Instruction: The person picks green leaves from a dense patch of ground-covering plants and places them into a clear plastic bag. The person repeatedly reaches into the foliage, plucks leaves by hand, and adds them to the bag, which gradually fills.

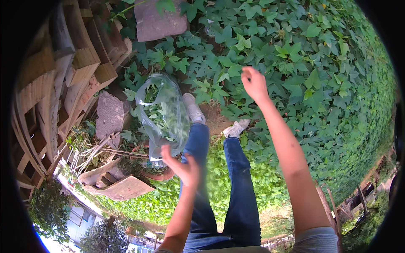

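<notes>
**Green leaves bagged, right hand out over vine bed**

Clear plastic bag (pixel 162 114), partly filled with green leaves, is held up by the left hand (pixel 182 165) at its lower corner; thumb and fingers are pinched on the plastic, though the hand is blurred. Bag mouth is seen open at the far end, its rim slack and wrinkled. The bag hangs left of the left leg, just beside the left shoe (pixel 194 108).

Right hand (pixel 254 83) is stretched far out over the leafy vines (pixel 303 63), fingers curled in; whether anything is gripped cannot be told. It is well apart from the bag, with both blue-jeaned legs (pixel 236 181) between.

Right shoe (pixel 236 127) is planted on a small bare dirt patch (pixel 215 118), ringed by vines on every side. Open room is found only to the right and far side, where ground cover runs unbroken to the frame edge.

Left side is crowded: stacked wooden pallets (pixel 63 76) along the left edge, a flat stone slab (pixel 109 116) just left of the bag, another slab (pixel 160 21) at the far edge. Near the left hand, a broken concrete block (pixel 114 183) and a terracotta pot rim (pixel 157 173) are lying among dry stems. Bag's left edge is overlapped by vine leaves beside the slab.
</notes>
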### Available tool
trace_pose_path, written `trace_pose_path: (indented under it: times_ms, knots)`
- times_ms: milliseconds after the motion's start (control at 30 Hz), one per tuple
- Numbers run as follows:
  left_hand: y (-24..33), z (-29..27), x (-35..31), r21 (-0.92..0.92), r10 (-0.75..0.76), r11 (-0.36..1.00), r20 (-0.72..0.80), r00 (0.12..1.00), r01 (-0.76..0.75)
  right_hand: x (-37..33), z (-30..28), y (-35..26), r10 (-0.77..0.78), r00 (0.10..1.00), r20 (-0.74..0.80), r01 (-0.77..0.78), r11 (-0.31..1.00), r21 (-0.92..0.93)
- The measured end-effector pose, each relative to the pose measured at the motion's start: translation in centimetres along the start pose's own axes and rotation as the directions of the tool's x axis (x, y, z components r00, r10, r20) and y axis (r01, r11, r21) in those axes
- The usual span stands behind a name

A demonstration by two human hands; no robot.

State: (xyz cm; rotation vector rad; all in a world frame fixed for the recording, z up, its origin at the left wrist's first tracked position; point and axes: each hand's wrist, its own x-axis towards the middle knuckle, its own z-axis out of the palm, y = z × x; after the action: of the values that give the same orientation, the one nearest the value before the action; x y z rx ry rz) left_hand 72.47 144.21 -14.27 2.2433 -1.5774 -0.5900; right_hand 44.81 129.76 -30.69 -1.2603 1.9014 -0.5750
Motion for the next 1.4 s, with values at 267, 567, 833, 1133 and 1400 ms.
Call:
trace_pose_path:
  times_ms: [267,567,833,1133,1400]
  knots:
    - [0.1,16.7,-9.2,-0.343,0.488,0.775,0.859,0.158,-0.531,12.3,10.0,6.8,0.593,0.777,0.212,-0.470,0.771,-0.430]
    - [-0.1,18.1,-8.2,-0.076,0.378,0.736,0.870,0.315,-0.673,10.7,15.7,9.9,0.684,0.456,0.570,-0.884,0.423,0.200]
    - [0.2,18.1,-7.4,-0.133,0.405,0.728,0.875,0.265,-0.672,10.1,17.0,11.0,0.601,0.454,0.658,-0.862,0.110,0.494]
    - [0.4,18.6,-7.9,-0.155,0.399,0.728,0.888,0.229,-0.667,6.0,16.5,11.8,0.502,0.591,0.632,-0.745,0.039,0.666]
    - [0.5,18.6,-8.7,-0.148,0.377,0.727,0.902,0.210,-0.670,4.8,16.1,11.0,0.436,0.750,0.498,-0.649,0.339,0.681]
